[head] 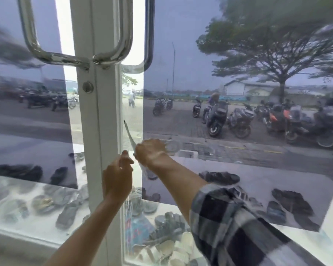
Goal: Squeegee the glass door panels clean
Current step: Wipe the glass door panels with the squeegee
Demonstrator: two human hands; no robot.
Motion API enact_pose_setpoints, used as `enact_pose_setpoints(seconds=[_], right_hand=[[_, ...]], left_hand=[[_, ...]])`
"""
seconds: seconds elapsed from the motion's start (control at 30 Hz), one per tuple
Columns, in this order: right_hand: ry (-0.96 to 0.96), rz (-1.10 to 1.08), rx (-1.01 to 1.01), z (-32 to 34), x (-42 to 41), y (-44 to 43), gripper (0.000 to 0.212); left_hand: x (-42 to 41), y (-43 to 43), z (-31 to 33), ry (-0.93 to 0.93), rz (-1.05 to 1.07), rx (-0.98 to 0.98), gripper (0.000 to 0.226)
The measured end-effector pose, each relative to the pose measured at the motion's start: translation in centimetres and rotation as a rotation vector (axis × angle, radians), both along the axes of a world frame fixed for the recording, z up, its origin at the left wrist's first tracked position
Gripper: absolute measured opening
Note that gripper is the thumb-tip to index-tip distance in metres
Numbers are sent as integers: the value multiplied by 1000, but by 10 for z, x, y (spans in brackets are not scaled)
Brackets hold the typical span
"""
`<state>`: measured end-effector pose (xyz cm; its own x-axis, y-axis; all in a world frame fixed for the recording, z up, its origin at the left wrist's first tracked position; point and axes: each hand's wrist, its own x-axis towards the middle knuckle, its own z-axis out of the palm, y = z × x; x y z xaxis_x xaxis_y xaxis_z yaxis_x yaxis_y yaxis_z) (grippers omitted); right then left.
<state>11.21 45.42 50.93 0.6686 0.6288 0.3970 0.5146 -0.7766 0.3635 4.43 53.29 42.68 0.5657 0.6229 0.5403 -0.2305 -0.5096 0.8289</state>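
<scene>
Much here is blurred or cut off. The right hand (150,150) is seen from the back, so its curled fingers are mostly hidden. They are wrapped round a slim pale squeegee blade (128,135), whose middle disappears behind that hand. The blade's lower end, below the wrist, melts into glare on the glass and is hard to trace.

The left hand (117,179) is raised just beside the right, at its 8 o'clock. Its fingers (126,159) are gathered to a point close to the blade, but I cannot tell whether they pinch anything. The left forearm and the plaid sleeve (238,227) on the right arm both run out of the bottom edge. The chrome handles (123,35) are cropped at the top.

The blade's long axis is a steep diagonal, with a dark tip toward 11 o'clock and the other end toward 5 o'clock. It lies against the clear strip of the right door panel (132,112), between the white frame (104,112) and the edge of the tinted film (181,54).

A round lock (88,87) sits on the frame at 10 o'clock from the blade tip. Through the glass are parked motorcycles (217,120) at 2 o'clock and scattered sandals (161,227) at 6 o'clock. Any lettering on them is too smeared to read.
</scene>
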Motion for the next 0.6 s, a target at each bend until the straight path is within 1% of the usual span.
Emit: enact_pose_setpoints(seconds=[0.07,0.2,0.3,0.47,0.6], right_hand=[[10,-31,-6,-4,4,0,27],[100,-43,179,-20,5,-32,30],[146,-88,260,-28,8,-62,31],[179,-122,311,-29,5,-123,34],[167,-143,373,-34,4,-164,36]], left_hand=[[-3,5,-1,-19,8,37,56],[6,-7,-9,-7,-25,49,58],[19,-37,-11,-1,-78,43,56],[35,-102,-10,0,-162,84,47],[45,-136,-22,10,-206,99,50]])
